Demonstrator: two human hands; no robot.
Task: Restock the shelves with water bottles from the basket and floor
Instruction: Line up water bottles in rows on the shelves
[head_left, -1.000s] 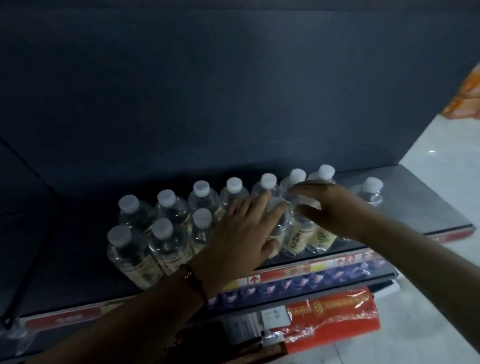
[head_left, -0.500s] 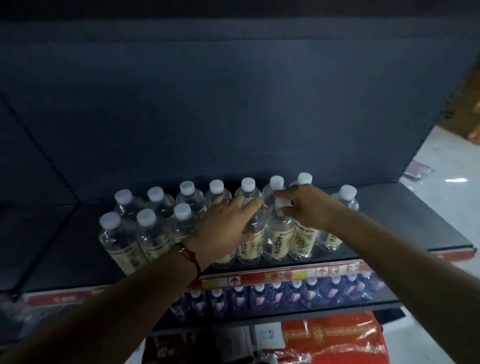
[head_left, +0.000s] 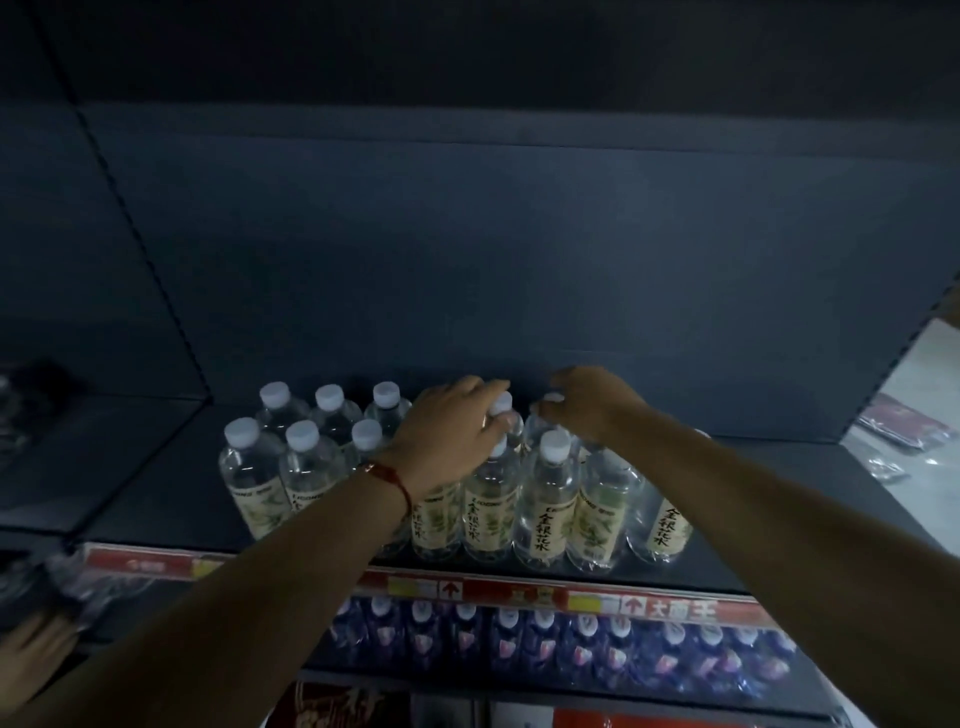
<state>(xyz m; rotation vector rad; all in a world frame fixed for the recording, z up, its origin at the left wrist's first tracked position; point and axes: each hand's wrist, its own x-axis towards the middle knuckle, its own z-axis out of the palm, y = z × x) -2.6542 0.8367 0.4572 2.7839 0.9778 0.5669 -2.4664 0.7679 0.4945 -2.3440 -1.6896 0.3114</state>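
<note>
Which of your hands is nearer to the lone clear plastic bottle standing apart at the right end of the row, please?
Right. The right hand rests on caps just left of that lone clear plastic bottle; the left hand lies further left.

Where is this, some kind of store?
Most likely a shop aisle: rows of identical water bottles on a dark shelf, a red price strip along its edge, and more packed drinks below.

Both hands reach over shelved water bottles (head_left: 545, 499); left hand (head_left: 449, 434) seemingly touches caps.
</note>
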